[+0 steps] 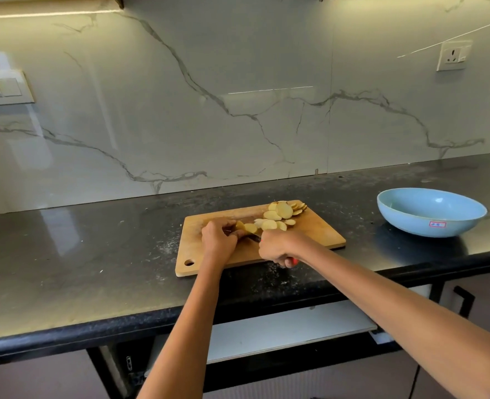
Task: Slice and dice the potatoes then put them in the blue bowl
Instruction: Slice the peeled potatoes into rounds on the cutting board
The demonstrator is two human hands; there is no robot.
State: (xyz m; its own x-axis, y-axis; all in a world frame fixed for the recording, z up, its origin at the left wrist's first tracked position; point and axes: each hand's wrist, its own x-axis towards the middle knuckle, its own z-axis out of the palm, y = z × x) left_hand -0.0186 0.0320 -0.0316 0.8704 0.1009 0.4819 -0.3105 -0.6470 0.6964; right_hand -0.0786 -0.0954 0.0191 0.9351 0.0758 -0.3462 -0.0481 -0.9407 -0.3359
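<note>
The right hand (278, 247) is clenched round a knife (255, 238) with a red handle, blade on the board (318, 231). The left hand (219, 239) curls its fingers over a potato piece (245, 226) beside the blade — slices (281, 216) lie heaped beyond. The bowl (430, 211) sits well apart, on the right.

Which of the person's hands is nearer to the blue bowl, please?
Right. The right hand grips the knife handle on the board's bowl-side half; the left hand holds potato further from the blue bowl.
</note>
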